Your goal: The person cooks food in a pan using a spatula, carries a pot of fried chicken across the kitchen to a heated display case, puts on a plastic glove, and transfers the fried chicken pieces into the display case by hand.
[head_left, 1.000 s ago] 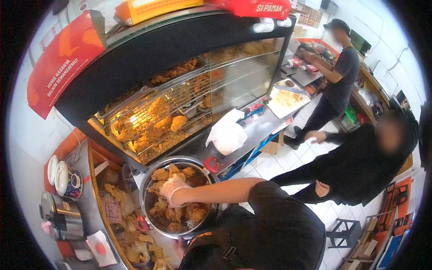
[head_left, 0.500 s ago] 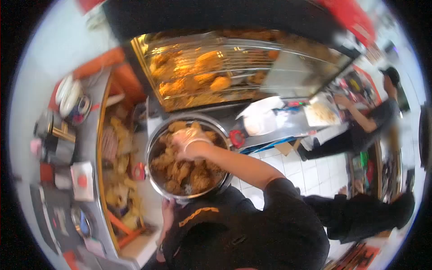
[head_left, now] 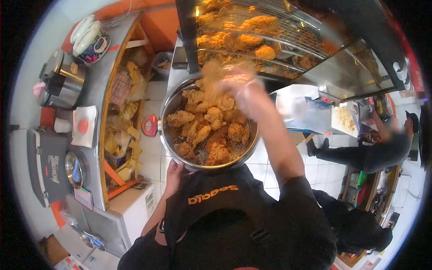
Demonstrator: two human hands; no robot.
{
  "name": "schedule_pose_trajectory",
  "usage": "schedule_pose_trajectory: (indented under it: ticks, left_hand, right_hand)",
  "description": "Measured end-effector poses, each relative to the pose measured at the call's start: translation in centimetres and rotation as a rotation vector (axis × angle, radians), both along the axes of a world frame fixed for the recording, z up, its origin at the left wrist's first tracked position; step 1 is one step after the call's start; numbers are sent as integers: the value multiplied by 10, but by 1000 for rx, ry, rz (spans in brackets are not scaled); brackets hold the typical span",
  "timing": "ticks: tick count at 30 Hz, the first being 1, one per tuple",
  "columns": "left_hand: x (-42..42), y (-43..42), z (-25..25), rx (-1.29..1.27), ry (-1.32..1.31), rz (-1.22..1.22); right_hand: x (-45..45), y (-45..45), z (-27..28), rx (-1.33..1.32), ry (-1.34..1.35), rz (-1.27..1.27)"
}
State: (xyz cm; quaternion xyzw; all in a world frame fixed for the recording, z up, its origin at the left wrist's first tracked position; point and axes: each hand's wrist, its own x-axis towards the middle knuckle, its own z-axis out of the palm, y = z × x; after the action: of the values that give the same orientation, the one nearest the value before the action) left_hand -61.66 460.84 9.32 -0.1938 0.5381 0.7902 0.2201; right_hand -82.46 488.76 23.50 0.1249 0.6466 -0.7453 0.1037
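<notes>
A round steel pot (head_left: 165, 146) with a perforated inner bottom sits in front of my body, holding several pieces of fried chicken (head_left: 196, 133). My right hand (head_left: 240, 85), in a clear plastic glove, is raised over the pot's far rim. Between its fingers is a blurred piece of fried chicken (head_left: 213, 83). At the pot's near left side, my left hand (head_left: 174, 172) grips the lower edge; part of its fingers is hidden beneath. Just beyond the pot stands a lit display case (head_left: 310, 58), with more fried chicken (head_left: 258, 27) on its wire racks.
Left of me runs a steel counter (head_left: 96, 85) with a rice cooker (head_left: 67, 83), and crumpled bags fill the shelf below. A red pot handle (head_left: 150, 125) sticks out leftward. To the right, a co-worker (head_left: 382, 144) stands by a tray (head_left: 344, 119) of food.
My right hand has lifted from inside the pot toward the display case, with a chicken piece in it. My view has shifted, and the left hand remains at the pot.
</notes>
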Motion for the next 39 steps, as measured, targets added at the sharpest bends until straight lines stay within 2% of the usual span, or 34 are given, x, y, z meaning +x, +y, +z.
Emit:
schedule_pose_trajectory:
  ticks: [1, 3, 6, 7, 10, 14, 20, 21, 25, 36, 39]
  left_hand:
    - [0, -1, -6, -3, 19, -5]
    - [0, -1, -8, 9, 32, -2]
    - [3, 1, -7, 27, 14, 17]
    - [5, -1, -12, 17, 13, 15]
    - [2, 0, -7, 33, 13, 17]
    - [4, 3, -16, 51, 41, 65]
    - [7, -4, -31, 67, -5, 54]
    - [3, 10, -4, 120, -30, 153]
    - [5, 4, -14, 76, -32, 125]
    - [5, 6, -14, 7, -57, 137]
    - [4, 12, -11, 92, -19, 209]
  right_hand:
    - [-8, 7, 21, -163, 2, -128]
    - [-31, 22, 40, -358, 175, -243]
    - [-68, 37, 50, -429, 399, -300]
    - [-82, 34, 54, -319, 339, -401]
    - [-130, 29, 52, -223, 363, -591]
    - [-202, 20, 38, -110, 415, -729]
    - [-270, 34, 28, 66, 353, -520]
    - [-277, 36, 27, 88, 344, -481]
    - [-290, 39, 23, 160, 325, -370]
    - [-296, 40, 20, 350, 313, -202]
    - [-278, 40, 22, 467, 340, -146]
